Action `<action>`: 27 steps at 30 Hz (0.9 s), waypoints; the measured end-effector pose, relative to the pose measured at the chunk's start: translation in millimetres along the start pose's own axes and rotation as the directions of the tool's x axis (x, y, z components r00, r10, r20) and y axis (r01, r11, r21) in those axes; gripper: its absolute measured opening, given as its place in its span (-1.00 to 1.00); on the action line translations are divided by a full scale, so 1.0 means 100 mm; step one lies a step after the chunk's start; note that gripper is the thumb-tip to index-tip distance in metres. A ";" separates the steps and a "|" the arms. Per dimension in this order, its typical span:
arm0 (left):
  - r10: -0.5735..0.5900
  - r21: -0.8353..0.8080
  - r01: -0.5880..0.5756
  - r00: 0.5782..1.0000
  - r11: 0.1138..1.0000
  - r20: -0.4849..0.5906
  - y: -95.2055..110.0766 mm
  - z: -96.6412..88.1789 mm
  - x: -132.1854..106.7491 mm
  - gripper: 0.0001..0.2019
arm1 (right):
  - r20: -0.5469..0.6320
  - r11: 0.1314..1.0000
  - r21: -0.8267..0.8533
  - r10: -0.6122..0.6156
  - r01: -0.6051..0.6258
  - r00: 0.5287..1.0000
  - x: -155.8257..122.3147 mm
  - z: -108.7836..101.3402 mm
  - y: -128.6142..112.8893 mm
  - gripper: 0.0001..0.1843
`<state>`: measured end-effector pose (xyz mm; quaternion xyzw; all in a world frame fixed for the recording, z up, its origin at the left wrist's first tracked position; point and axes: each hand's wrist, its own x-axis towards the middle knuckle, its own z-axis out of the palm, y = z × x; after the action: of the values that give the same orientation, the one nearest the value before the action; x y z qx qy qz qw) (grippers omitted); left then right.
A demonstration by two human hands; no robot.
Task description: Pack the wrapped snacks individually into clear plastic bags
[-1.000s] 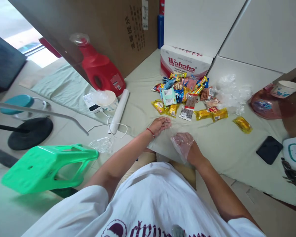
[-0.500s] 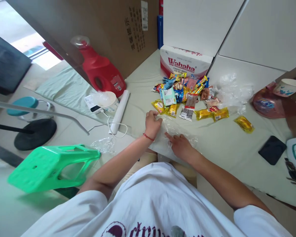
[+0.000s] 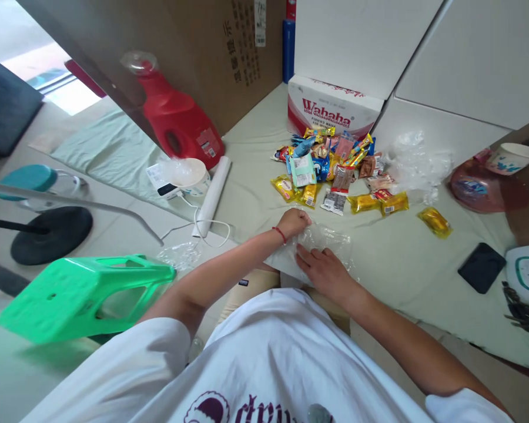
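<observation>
A clear plastic bag lies flat on the cloth-covered table in front of me. My left hand, with a red cord at the wrist, pinches the bag's upper left part. Across the lower part of the bag rests my right hand, fingers stretched out and pressing on the plastic. Just beyond the hands sits a pile of small wrapped snacks. Yellow packets lie at its near side, and one yellow packet is apart to the right.
Behind the snacks stands a Wahaha carton. Crumpled clear bags lie right of it. On the left are a red jug, a paper cup, a white roll and a green stool. A black phone-like object lies right.
My left hand has moved right along the bag's upper side, closer to my right hand. The right hand has shifted slightly down, its fingers flatter on the plastic.
</observation>
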<state>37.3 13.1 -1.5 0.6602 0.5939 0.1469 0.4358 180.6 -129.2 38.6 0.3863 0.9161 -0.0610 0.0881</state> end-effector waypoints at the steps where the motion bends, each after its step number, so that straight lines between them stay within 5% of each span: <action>1: 0.015 0.012 -0.015 1.000 1.000 0.012 0.00 0.00 0.00 -0.71 | -0.002 0.999 0.026 -0.042 0.042 0.999 -0.01 0.04 -0.02 -0.45; 6: 0.127 0.099 -0.132 0.990 0.986 0.063 -0.01 0.11 -0.15 -0.72 | -0.018 0.982 0.139 -0.128 0.130 0.992 0.11 0.30 -0.23 -0.47; 10: 0.272 0.216 -0.284 0.959 0.934 0.084 -0.17 0.24 -0.40 -0.67 | -0.167 0.950 0.263 -0.128 0.170 0.977 0.15 0.34 -0.28 -0.62; 13: 0.429 0.406 -0.439 0.895 0.801 0.120 -0.38 0.29 -0.55 -0.58 | -0.316 0.945 0.325 0.137 -0.029 0.939 0.06 0.42 -0.09 -0.65; 16: 0.527 0.514 -0.514 0.839 0.687 0.134 -0.53 0.28 -0.64 -0.53 | -0.363 0.883 0.321 0.448 -0.341 0.817 -0.14 0.64 0.18 -0.53; 18: 0.546 0.554 -0.501 0.832 0.665 0.099 -0.58 0.24 -0.65 -0.50 | -0.325 0.829 0.325 0.550 -0.456 0.769 -0.31 0.81 0.34 -0.48; 23: 0.425 0.601 -0.288 0.900 0.746 -0.096 -0.54 0.17 -0.56 -0.44 | -0.273 0.790 0.432 0.574 -0.434 0.773 -0.64 0.83 0.63 -0.48; 25: 0.387 0.609 -0.237 0.913 0.757 -0.126 -0.52 0.18 -0.53 -0.42 | -0.288 0.745 0.474 0.635 -0.469 0.717 -0.60 0.64 0.80 -0.48; 27: 0.380 0.624 -0.232 0.918 0.746 -0.114 -0.50 0.21 -0.52 -0.41 | -0.295 0.670 0.462 0.734 -0.581 0.612 -0.40 0.38 1.03 -0.43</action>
<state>6.1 -47.2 -34.3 0.8302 0.5392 0.0982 0.1016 286.6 -92.8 5.1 0.7107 0.6761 -0.0786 -0.1780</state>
